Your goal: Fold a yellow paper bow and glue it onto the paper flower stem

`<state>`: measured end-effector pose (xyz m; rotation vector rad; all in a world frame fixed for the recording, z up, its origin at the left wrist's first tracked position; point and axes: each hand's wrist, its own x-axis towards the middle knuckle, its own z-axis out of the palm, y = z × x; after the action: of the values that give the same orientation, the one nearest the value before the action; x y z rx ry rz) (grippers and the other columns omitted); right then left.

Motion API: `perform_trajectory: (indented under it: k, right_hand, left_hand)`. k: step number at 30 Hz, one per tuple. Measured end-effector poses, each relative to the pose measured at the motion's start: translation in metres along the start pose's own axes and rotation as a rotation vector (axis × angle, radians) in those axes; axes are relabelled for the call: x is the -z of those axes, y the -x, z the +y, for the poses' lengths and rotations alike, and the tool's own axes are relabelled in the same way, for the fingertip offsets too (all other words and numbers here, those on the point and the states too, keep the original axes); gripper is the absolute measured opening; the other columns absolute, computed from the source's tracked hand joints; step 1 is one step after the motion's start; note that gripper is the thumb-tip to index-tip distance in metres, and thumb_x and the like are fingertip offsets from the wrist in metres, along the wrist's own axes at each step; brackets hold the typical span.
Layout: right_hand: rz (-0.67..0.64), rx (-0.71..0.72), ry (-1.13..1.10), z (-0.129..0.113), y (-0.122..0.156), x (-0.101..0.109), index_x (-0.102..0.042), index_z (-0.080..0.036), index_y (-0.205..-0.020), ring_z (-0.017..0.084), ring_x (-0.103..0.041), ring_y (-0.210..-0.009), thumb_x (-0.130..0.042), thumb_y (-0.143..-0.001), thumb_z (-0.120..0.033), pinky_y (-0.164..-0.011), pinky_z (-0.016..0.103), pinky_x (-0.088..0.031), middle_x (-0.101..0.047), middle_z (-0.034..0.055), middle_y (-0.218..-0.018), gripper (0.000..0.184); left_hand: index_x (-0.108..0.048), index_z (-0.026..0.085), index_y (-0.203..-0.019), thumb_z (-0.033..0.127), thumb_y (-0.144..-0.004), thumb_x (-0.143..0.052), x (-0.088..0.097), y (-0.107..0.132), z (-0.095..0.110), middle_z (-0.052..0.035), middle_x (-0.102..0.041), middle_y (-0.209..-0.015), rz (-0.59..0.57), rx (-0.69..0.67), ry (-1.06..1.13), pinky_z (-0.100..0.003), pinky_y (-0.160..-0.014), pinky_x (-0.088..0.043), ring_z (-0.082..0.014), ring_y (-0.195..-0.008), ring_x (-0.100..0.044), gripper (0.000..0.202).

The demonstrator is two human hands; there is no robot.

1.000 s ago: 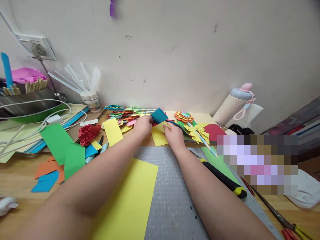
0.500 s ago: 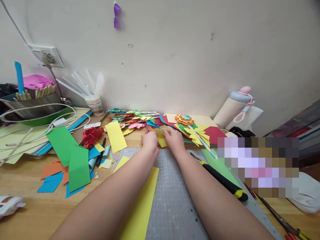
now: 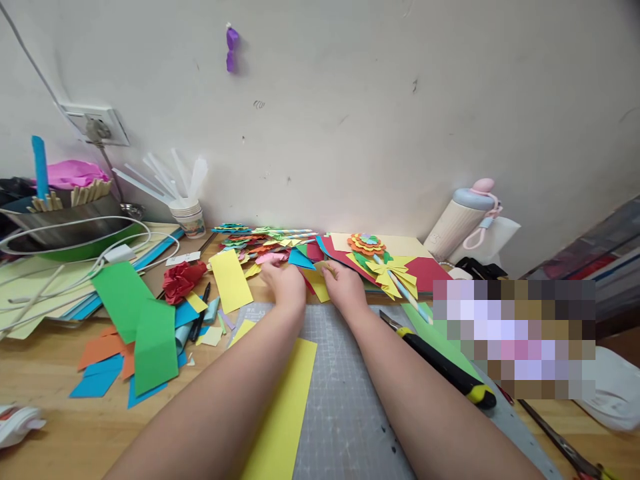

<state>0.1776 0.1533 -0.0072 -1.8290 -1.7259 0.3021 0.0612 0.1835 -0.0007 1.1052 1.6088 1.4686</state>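
At the far edge of the grey cutting mat, my right hand pinches a small yellow paper piece between thumb and fingers. To its left, my left hand reaches to the pile of layered paper flowers, beside a pink paper petal. Its fingertips are mostly hidden, so whether they grip anything cannot be made out. Blue paper and red paper lie just beyond both hands. A long yellow sheet lies under my left forearm.
A utility knife lies to the right of my right forearm, with scissors farther right. Green paper strips and a red crumpled paper flower lie at left. A bottle leans against the wall.
My left hand has moved left, away from the yellow piece and toward the flower pile. My right hand stays nearly in place with the yellow piece. The view has tilted slightly up.
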Motion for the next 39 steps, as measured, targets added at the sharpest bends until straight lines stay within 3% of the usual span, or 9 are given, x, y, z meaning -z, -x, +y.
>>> perform_trajectory:
  k: [3,7,12,15,20,25,29,32,39]
  right_hand:
    - [0.01,-0.001,0.008,0.0,0.0,0.0,-0.06,-0.018,-0.113,0.018,-0.063,-0.093,-0.051,-0.095,-0.035,-0.083,0.04,-0.052,-0.064,0.0064,-0.107,0.027]
    - [0.014,-0.011,0.019,-0.001,0.0,-0.001,-0.059,-0.018,-0.113,0.018,-0.063,-0.092,-0.051,-0.095,-0.035,-0.082,0.04,-0.052,-0.064,0.0062,-0.106,0.027]
    - [0.015,-0.025,0.027,-0.002,0.0,-0.002,-0.059,-0.017,-0.113,0.018,-0.063,-0.089,-0.051,-0.095,-0.035,-0.08,0.038,-0.053,-0.064,0.006,-0.105,0.026]
    - [0.011,-0.028,0.038,-0.002,0.0,-0.002,-0.059,-0.017,-0.114,0.018,-0.063,-0.089,-0.051,-0.095,-0.035,-0.08,0.038,-0.053,-0.064,0.006,-0.104,0.027]
    - [-0.012,-0.037,0.056,-0.003,0.0,0.0,-0.059,-0.017,-0.115,0.018,-0.064,-0.088,-0.049,-0.095,-0.038,-0.08,0.039,-0.052,-0.065,0.0059,-0.102,0.03]
    - [-0.082,-0.008,0.048,-0.003,0.003,-0.001,-0.061,-0.027,-0.116,0.02,-0.064,-0.095,-0.05,-0.092,-0.046,-0.083,0.037,-0.05,-0.069,0.0029,-0.107,0.033]
    - [-0.165,0.061,0.007,-0.005,0.01,-0.004,-0.068,-0.034,-0.105,0.024,-0.063,-0.103,-0.063,-0.075,-0.06,-0.083,0.034,-0.048,-0.062,-0.0027,-0.126,0.04]
    - [-0.157,0.077,-0.064,-0.007,0.012,-0.006,-0.07,-0.031,-0.098,0.022,-0.064,-0.101,-0.054,-0.082,-0.061,-0.082,0.032,-0.048,-0.063,-0.002,-0.124,0.037]
    - [0.189,-0.065,-0.29,0.006,-0.004,0.008,-0.061,-0.015,-0.115,0.017,-0.062,-0.104,-0.037,-0.097,-0.028,-0.092,0.034,-0.044,-0.068,0.0082,-0.112,0.032]
  left_hand:
    - [-0.05,0.018,-0.127,0.024,-0.089,-0.054,0.02,-0.031,0.016,-0.0112,-0.04,-0.143,0.11,-0.179,-0.335,-0.056,-0.107,-0.028,-0.0306,-0.132,-0.035,0.039]
    - [-0.058,0.024,-0.119,0.006,-0.075,-0.061,0.043,-0.075,0.023,-0.0077,-0.044,-0.144,-0.067,-0.407,-0.718,-0.051,-0.115,-0.01,-0.0284,-0.139,-0.027,0.048]
    - [-0.06,0.017,-0.114,0.031,-0.088,-0.059,0.056,-0.086,0.004,-0.009,-0.055,-0.13,-0.203,-0.527,-1.039,-0.058,-0.109,-0.022,-0.0283,-0.127,-0.043,0.029]
    - [-0.059,0.017,-0.115,0.034,-0.089,-0.055,0.055,-0.081,-0.004,-0.0097,-0.053,-0.132,-0.203,-0.572,-1.136,-0.058,-0.109,-0.02,-0.0286,-0.129,-0.04,0.031]
    - [-0.062,0.021,-0.111,0.018,-0.079,-0.052,0.055,-0.097,0.004,-0.0099,-0.047,-0.142,-0.256,-0.655,-1.191,-0.055,-0.113,0.006,-0.0279,-0.141,-0.022,0.034]
    - [-0.065,0.022,-0.095,0.024,-0.07,-0.058,0.058,-0.116,0.018,-0.0098,-0.066,-0.113,-0.289,-0.634,-1.179,-0.053,-0.113,0.0,-0.0306,-0.126,-0.045,0.027]
    - [-0.062,0.021,-0.103,0.018,-0.073,-0.053,0.048,-0.097,0.022,-0.0134,-0.063,-0.116,-0.164,-0.578,-1.11,-0.056,-0.109,-0.012,-0.0311,-0.119,-0.048,0.032]
    - [-0.06,0.023,-0.109,0.017,-0.076,-0.051,0.035,-0.067,0.023,-0.0122,-0.058,-0.124,-0.145,-0.565,-1.058,-0.053,-0.106,-0.02,-0.0309,-0.122,-0.044,0.035]
    - [-0.056,0.018,-0.118,0.034,-0.087,-0.057,0.015,-0.001,0.019,-0.0105,-0.056,-0.124,-0.476,-0.564,-1.026,-0.054,-0.103,-0.03,-0.0288,-0.12,-0.047,0.035]
